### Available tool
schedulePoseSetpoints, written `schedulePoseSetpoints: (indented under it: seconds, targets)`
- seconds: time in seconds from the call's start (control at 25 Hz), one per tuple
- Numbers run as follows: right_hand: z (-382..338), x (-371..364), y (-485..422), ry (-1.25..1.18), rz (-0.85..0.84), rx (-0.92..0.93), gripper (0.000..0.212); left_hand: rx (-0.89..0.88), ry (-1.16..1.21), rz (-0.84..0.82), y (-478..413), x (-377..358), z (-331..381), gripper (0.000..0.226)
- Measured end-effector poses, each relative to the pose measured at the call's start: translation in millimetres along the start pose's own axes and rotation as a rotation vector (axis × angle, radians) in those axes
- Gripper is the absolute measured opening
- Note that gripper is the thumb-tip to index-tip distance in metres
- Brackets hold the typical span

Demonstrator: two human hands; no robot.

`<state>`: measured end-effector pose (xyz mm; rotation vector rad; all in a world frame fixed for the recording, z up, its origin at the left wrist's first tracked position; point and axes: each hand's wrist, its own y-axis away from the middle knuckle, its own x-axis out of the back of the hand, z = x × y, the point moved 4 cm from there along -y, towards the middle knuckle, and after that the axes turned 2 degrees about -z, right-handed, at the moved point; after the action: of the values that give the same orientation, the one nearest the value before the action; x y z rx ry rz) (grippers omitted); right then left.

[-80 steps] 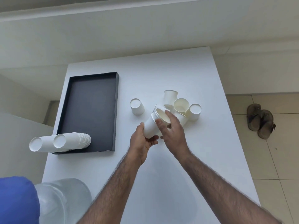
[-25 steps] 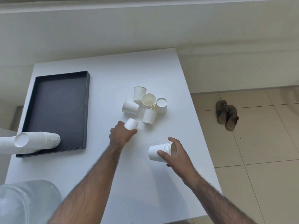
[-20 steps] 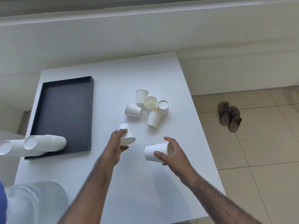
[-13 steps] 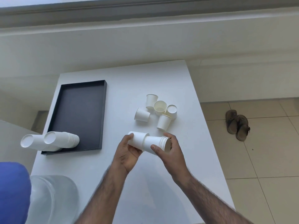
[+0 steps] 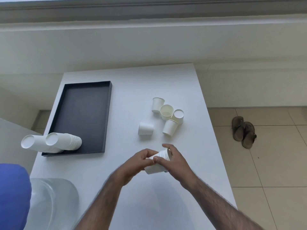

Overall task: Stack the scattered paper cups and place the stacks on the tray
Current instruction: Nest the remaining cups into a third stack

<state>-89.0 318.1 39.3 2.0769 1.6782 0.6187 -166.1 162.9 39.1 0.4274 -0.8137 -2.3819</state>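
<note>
Head view: left hand (image 5: 136, 163) and right hand (image 5: 177, 165), fingers curled, clamp a short cup stack (image 5: 154, 169) at six o'clock of five loose cups (image 5: 167, 112). Pushing crookedly could crumple a rim or jam it.

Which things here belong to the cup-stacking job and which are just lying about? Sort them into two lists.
Job: held stack of cups, gripped by left hand and right hand; five loose cups on the table; two stacks lying on the black tray.

Lying about: sandals on the floor; clear bottle and blue object at near left.
</note>
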Motion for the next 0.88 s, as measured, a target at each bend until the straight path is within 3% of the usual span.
schedulePoseSetpoints:
  seconds: [0.08, 0.16, 0.2, 0.24, 0.32, 0.4, 0.48, 0.6, 0.76, 0.88]
  targets:
    - [5.7, 0.9, -10.4, 0.088, 0.012, -0.024, 0.065, 0.026, -0.222, 0.046, -4.3, 8.5, -3.1, 0.036]
    - [7.2, 3.2, -22.1, 0.161, 0.105, -0.018, 0.066, 0.016, -0.3, 0.441, -12.4, 27.3, -10.9, 0.038]
    - [6.0, 5.2, -27.1, 0.182, 0.163, -0.016, 0.069, 0.028, -0.173, 0.641, -16.0, 37.0, -17.4, 0.036]
    - [4.5, 7.9, -31.3, 0.196, 0.219, -0.009, 0.072, 0.075, 0.06, 0.73, -21.9, 40.8, -26.8, 0.036]
    - [1.1, 12.9, -38.5, 0.261, 0.275, 0.019, 0.077, 0.203, 0.466, 0.662, -39.8, 31.4, -44.8, 0.039]
    - [-4.0, 15.2, -42.2, 0.412, 0.247, 0.049, 0.081, 0.234, 0.556, 0.631, -58.0, 17.3, -51.9, 0.046]
    - [-7.8, 18.9, -40.2, 0.551, 0.239, 0.075, 0.083, 0.2, 0.582, 0.75, -76.1, 8.3, -48.6, 0.063]
    - [-6.6, 30.6, -29.6, 0.614, 0.302, 0.064, 0.083, 0.22, 0.504, 0.989, -98.7, 13.2, -32.9, 0.099]
    - [3.9, 48.5, -7.2, 0.594, 0.302, 0.044, 0.081, 0.181, 0.189, 1.018, -117.9, 33.3, -13.3, 0.093]
    - [-1.5, 60.2, -2.8, 0.518, 0.309, 0.084, 0.077, 0.055, -0.168, 0.908, -117.6, 45.8, -12.1, 0.078]
